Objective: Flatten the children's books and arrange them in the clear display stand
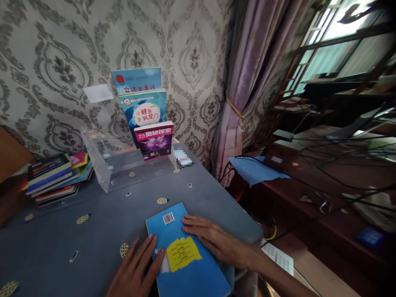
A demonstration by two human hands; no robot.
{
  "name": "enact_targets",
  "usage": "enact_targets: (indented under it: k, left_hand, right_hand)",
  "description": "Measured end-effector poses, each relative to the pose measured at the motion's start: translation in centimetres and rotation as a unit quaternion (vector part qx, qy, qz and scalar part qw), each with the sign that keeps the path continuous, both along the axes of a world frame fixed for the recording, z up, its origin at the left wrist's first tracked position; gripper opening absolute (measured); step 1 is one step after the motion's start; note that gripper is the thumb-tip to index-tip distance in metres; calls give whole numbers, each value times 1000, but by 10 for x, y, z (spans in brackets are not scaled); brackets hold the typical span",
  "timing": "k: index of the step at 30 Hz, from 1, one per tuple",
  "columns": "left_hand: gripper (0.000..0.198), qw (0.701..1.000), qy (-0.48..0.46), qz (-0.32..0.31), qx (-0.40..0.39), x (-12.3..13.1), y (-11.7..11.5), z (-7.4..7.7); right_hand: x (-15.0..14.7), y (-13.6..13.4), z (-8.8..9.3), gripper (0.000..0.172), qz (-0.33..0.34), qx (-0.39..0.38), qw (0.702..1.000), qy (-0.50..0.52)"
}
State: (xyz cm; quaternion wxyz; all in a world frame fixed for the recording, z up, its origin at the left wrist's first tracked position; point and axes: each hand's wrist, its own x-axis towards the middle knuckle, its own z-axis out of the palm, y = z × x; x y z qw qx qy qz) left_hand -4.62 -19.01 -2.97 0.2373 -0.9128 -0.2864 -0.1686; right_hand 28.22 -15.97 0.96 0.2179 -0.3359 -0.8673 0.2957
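Observation:
A blue book point(198, 277) lies back cover up near the front of the table, with a barcode at its far end and a yellow patch of print in the middle. My left hand point(136, 268) rests along its left edge, fingers stretched out and fingertips touching the cover. On the other side, my right hand point(216, 241) lies flat over the right edge, its fingers extended across the cover; its thumb is hidden. Beyond them, a clear acrylic stepped stand point(102, 165) holds a purple-pink book point(156, 142), a teal book point(145, 109) and a light blue book point(139, 78), each upright.
A stack of books point(55, 177) sits at the table's left. Beside the stand's right end is a small blurred item point(183, 157). The table point(102, 231) has a grey-blue cloth. To the right are a gathered curtain point(244, 74) and a dark red desk point(309, 198) with tangled cables.

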Motion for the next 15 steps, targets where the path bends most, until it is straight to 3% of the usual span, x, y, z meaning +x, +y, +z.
enact_targets:
  k: [4,11,15]
  left_hand:
    - [71,999,-28,-11,-38,-3,7,3]
    - [61,994,-79,5,-81,-3,25,10]
    - [48,967,-204,-39,-151,7,39,13]
  right_hand:
    - [14,1,-6,52,34,-40,998,38]
    - [19,-1,-8,50,24,-66,996,49]
    - [16,4,-10,44,-6,-61,994,86]
